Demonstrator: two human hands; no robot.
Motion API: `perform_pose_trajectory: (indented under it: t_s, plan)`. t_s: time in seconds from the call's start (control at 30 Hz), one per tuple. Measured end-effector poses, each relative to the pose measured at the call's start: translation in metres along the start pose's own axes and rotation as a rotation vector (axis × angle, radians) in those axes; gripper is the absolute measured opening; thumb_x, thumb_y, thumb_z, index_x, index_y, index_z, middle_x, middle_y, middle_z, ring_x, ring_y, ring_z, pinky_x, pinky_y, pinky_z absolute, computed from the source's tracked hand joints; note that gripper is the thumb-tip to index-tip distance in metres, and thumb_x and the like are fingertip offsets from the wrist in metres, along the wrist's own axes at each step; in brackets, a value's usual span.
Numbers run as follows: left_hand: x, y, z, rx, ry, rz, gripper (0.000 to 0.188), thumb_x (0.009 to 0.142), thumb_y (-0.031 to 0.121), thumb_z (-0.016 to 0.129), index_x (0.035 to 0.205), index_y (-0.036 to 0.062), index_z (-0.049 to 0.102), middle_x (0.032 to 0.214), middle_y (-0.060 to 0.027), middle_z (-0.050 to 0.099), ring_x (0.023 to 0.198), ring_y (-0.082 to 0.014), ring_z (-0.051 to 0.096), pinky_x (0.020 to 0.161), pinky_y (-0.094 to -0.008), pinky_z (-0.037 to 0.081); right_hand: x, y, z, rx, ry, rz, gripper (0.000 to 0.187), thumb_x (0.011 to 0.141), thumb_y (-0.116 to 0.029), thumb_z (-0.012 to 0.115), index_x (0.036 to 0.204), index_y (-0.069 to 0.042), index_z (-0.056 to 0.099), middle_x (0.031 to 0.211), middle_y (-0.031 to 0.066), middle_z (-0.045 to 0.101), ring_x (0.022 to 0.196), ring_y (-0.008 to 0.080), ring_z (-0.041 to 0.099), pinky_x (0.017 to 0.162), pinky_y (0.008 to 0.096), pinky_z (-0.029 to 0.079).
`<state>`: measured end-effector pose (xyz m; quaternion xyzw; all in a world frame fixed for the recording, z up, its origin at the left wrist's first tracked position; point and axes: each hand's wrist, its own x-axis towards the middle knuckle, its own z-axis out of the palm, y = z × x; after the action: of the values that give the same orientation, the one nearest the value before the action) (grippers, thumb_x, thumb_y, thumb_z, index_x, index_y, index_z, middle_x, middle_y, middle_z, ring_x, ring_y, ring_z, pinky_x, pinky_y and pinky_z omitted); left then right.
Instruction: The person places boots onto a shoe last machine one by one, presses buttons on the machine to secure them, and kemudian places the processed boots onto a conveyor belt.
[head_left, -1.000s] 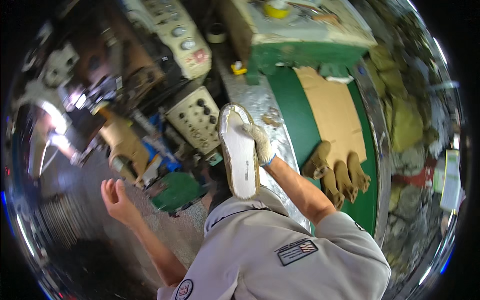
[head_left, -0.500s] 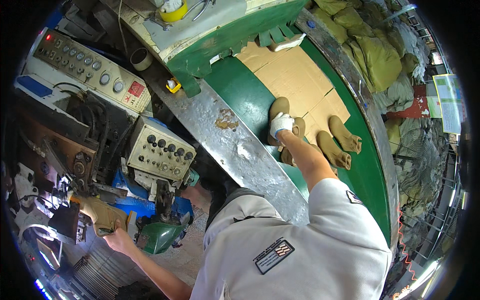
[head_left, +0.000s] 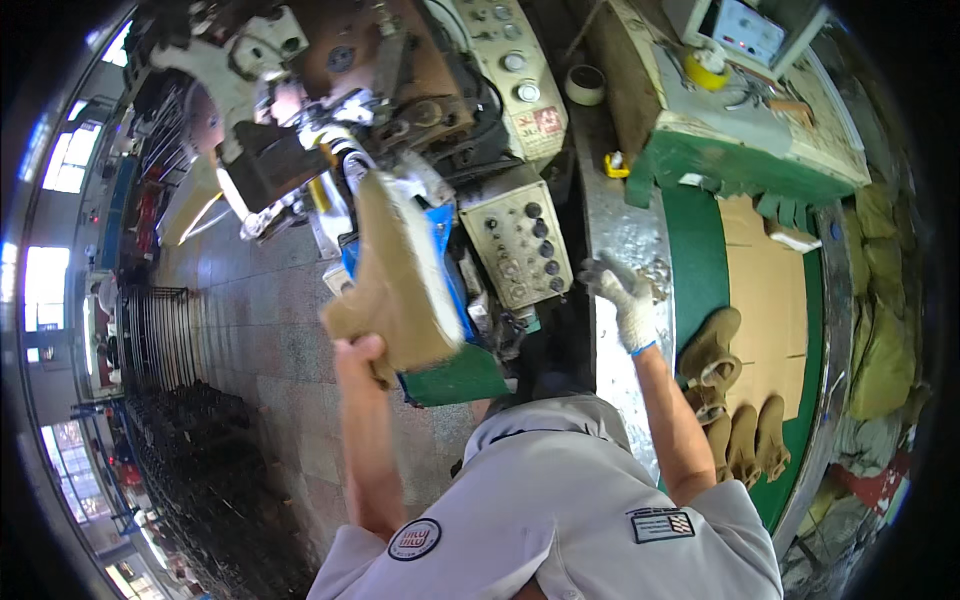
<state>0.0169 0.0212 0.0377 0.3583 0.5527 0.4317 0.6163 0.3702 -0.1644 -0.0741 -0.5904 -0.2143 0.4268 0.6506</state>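
Observation:
My bare left hand point(head_left: 360, 358) grips a tan ankle boot point(head_left: 385, 270) by its shaft end, lifted in front of the machine. The boot is blurred by motion, its pale underside facing right and its toe pointing up toward the machine's metal head point(head_left: 345, 140). Over the worn metal ledge point(head_left: 615, 370) hovers my right hand point(head_left: 628, 300) in a whitish glove with greyed fingertips, fingers spread and holding nothing. Right of that hand, several tan boots point(head_left: 712, 345) lie on a green belt point(head_left: 695, 240) partly covered with cardboard point(head_left: 765, 310).
A control box with black knobs point(head_left: 518, 240) stands between my hands, beside a tall panel of gauges point(head_left: 510, 60). At the back right, a bench point(head_left: 745, 150) bears a yellow tape roll point(head_left: 706, 72). Racks with dark bars point(head_left: 155, 335) stand on the left over a tiled floor point(head_left: 240, 330).
My left hand has pulled the boot away from the machine and raised it. My right hand has left the boots on the belt and come over the ledge. The view has swung left.

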Motion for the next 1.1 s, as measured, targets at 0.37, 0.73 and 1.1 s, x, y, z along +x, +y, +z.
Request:
perform_pose_trajectory:
  t_s: [0.37, 0.73, 1.1]
  plan:
    - [-0.023, -0.064, 0.035, -0.117, -0.903, -0.293, 0.079, 0.076, 0.007, 0.080, 0.147, -0.0017, 0.048, 0.138, -0.0148, 0.063, 0.118, -0.0284, 0.066, 0.097, -0.0409, 0.054, -0.038, -0.110, 0.145, 0.989, -0.330, 0.146, 0.085, 0.081, -0.040, 0.075, 0.150, -0.002, 0.043, 0.134, 0.0232, 0.062, 0.116, 0.0342, 0.067, 0.103, 0.0482, 0.054]
    - [-0.050, -0.004, 0.130, -0.019, -1.036, 0.148, 0.084, 0.082, 0.045, 0.083, 0.137, -0.0121, 0.054, 0.123, -0.0102, 0.065, 0.111, -0.0158, 0.059, 0.096, -0.0280, 0.045, -0.072, -0.100, 0.098, 0.478, -0.203, -0.077, 0.094, 0.071, -0.043, 0.086, 0.147, -0.003, 0.047, 0.135, 0.0155, 0.062, 0.117, 0.0262, 0.065, 0.099, 0.0400, 0.055]
    - [-0.057, -0.056, 0.202, 0.064, -1.272, 0.021, 0.066, 0.074, 0.031, 0.091, 0.116, -0.0106, 0.064, 0.107, -0.0091, 0.067, 0.097, -0.0150, 0.060, 0.088, -0.0283, 0.047, -0.101, -0.106, 0.011, 0.218, -0.030, -0.172, 0.094, 0.079, -0.038, 0.084, 0.153, 0.001, 0.041, 0.138, 0.0102, 0.059, 0.125, 0.0174, 0.053, 0.108, 0.0332, 0.042]
